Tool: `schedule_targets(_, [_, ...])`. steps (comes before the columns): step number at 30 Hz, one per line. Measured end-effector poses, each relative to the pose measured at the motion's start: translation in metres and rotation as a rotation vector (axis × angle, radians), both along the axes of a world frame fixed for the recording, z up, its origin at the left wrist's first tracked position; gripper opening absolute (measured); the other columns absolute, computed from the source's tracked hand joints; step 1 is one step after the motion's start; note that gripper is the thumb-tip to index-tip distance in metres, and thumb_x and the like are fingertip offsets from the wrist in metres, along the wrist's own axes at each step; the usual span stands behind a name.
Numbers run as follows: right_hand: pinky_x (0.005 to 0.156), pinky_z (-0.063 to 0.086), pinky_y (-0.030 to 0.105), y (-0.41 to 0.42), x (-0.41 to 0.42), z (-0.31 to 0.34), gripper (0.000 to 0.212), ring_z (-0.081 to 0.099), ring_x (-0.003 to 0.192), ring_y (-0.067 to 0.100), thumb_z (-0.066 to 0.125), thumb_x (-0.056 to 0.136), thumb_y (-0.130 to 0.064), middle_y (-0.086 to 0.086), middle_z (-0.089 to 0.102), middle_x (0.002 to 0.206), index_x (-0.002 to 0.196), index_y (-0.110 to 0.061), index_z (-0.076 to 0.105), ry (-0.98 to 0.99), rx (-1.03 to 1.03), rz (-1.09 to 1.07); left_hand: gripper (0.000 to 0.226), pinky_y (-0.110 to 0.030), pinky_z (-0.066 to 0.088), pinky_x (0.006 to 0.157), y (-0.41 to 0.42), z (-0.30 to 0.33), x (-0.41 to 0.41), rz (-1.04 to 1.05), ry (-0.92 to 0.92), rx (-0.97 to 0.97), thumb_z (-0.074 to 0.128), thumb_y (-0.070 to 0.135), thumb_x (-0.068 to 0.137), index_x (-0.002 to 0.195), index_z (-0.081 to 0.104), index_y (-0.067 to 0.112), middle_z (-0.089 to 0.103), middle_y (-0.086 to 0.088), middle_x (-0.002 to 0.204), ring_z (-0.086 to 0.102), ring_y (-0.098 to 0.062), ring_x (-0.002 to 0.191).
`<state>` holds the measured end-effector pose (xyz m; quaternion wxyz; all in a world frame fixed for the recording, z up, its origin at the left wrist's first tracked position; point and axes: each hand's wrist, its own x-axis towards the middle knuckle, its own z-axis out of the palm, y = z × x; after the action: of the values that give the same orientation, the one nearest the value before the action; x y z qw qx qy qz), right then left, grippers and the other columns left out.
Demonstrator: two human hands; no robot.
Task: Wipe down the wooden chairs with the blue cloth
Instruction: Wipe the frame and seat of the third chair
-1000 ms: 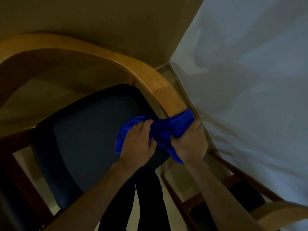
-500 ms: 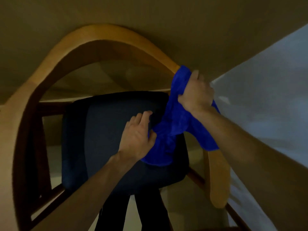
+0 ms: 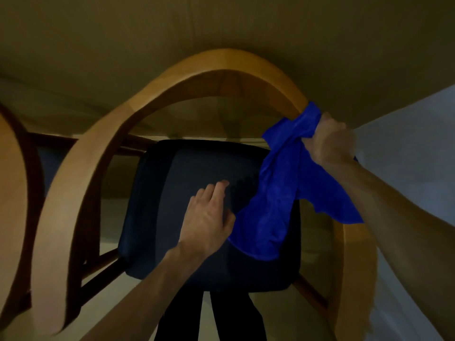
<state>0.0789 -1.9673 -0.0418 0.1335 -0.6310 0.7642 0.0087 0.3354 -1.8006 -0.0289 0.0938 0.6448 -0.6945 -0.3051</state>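
1. On the right side of the chair's curved wooden rail (image 3: 236, 70), the right hand (image 3: 331, 141) is fisted around the bunched blue cloth (image 3: 278, 200), pressing it onto the rail where the back bends into the right arm.
2. From that fist the cloth hangs in two loose tails: one over the right edge of the dark seat cushion (image 3: 187, 200), one over the rail's right arm.
3. Left hand (image 3: 208, 217): fingers straight, holding nothing, flat on the cushion just beside the hanging cloth.
4. Progress (judgement): wipe is mid-rail. The top of the arch and the whole left arm look still to do; wiped wood cannot be told from unwiped.
5. A second chair (image 3: 14, 193), left of the rail, appears untouched.
6. Containers: none visible.
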Motion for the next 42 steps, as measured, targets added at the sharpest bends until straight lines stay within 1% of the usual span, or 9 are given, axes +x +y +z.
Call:
schedule_targets(6, [0.06,0.047,0.031,0.071,-0.041,0.001,0.024,0.057,0.066,0.023,0.066,0.084,-0.029,0.004,0.061,0.079,0.081,-0.013,0.049,-0.076,0.087,-0.164,0.058,-0.03,0.041,0.095,0.003,0.004,-0.011,-0.057,0.026,0.001,0.061,0.026,0.086,0.138,0.035,0.02,0.054,0.001,0.117,0.05,-0.013,0.104])
schedule_targets(11, [0.048,0.034,0.023,0.09,-0.059,0.002,0.022,0.055,0.054,0.019,0.067,0.078,-0.024,0.004,0.058,0.061,0.066,-0.011,0.054,-0.12,0.214,-0.245,0.059,-0.03,0.04,0.095,-0.006,0.002,-0.015,-0.076,0.046,-0.012,0.06,0.028,0.086,0.138,0.033,0.023,0.053,0.002,0.117,0.049,-0.012,0.105])
schedule_targets(17, [0.055,0.044,0.026,0.061,-0.065,0.011,0.02,0.061,0.071,0.018,0.078,0.076,-0.02,0.004,0.064,0.081,0.082,-0.017,0.059,-0.346,0.484,-0.3,0.059,-0.034,0.044,0.093,-0.016,-0.004,-0.004,-0.053,0.06,-0.024,0.063,0.026,0.084,0.136,0.037,0.02,0.054,0.001,0.114,0.051,-0.015,0.101])
schedule_targets(22, [0.054,0.038,0.019,0.056,-0.036,0.009,0.022,0.055,0.068,0.011,0.077,0.08,-0.028,-0.008,0.057,0.076,0.084,-0.023,0.055,-0.319,0.149,-0.205,0.061,-0.031,0.041,0.094,-0.014,-0.007,0.002,-0.068,0.057,-0.007,0.065,0.027,0.084,0.136,0.035,0.022,0.054,0.003,0.114,0.05,-0.013,0.101])
schedule_targets(25, [0.057,0.037,0.012,0.039,-0.011,0.022,0.027,0.059,0.074,0.01,0.078,0.079,-0.023,-0.017,0.054,0.078,0.095,-0.023,0.056,-0.396,-0.016,-0.099,0.061,-0.031,0.043,0.094,-0.017,-0.008,0.003,-0.064,0.071,-0.018,0.065,0.027,0.084,0.136,0.032,0.025,0.053,0.005,0.113,0.049,-0.01,0.101])
schedule_targets(27, [0.061,0.037,0.014,0.011,0.014,0.038,0.044,0.057,0.076,0.004,0.078,0.079,-0.028,-0.018,0.053,0.083,0.114,-0.021,0.054,-0.424,-0.012,0.044,0.062,-0.031,0.042,0.095,-0.021,-0.009,0.005,-0.05,0.084,-0.017,0.064,0.027,0.084,0.136,0.03,0.028,0.052,0.006,0.114,0.049,-0.009,0.102])
schedule_targets(34, [0.08,0.052,0.042,-0.051,0.099,0.073,0.04,0.06,0.086,0.024,0.073,0.083,-0.034,0.002,0.061,0.094,0.112,-0.019,0.051,-0.032,0.134,0.524,0.06,-0.025,0.037,0.09,-0.032,-0.006,0.012,0.034,0.113,-0.043,0.061,0.03,0.082,0.135,0.033,0.026,0.053,0.006,0.113,0.05,-0.009,0.102])
schedule_targets(37, [0.069,0.05,0.038,-0.054,0.121,0.072,0.037,0.06,0.078,0.024,0.071,0.084,-0.035,0.0,0.059,0.083,0.109,-0.017,0.051,0.079,0.077,0.663,0.062,-0.027,0.039,0.094,-0.03,-0.008,0.022,0.059,0.099,-0.037,0.063,0.027,0.083,0.137,0.033,0.025,0.053,0.006,0.115,0.05,-0.009,0.103])
schedule_targets(42, [0.057,0.033,0.034,-0.057,0.156,0.065,0.027,0.039,0.054,0.016,0.066,0.087,-0.027,-0.004,0.037,0.062,0.105,-0.014,0.051,0.233,0.013,0.843,0.064,-0.03,0.04,0.096,-0.02,-0.008,0.05,0.15,0.054,-0.01,0.066,0.026,0.083,0.138,0.035,0.022,0.053,0.004,0.117,0.048,-0.011,0.107])
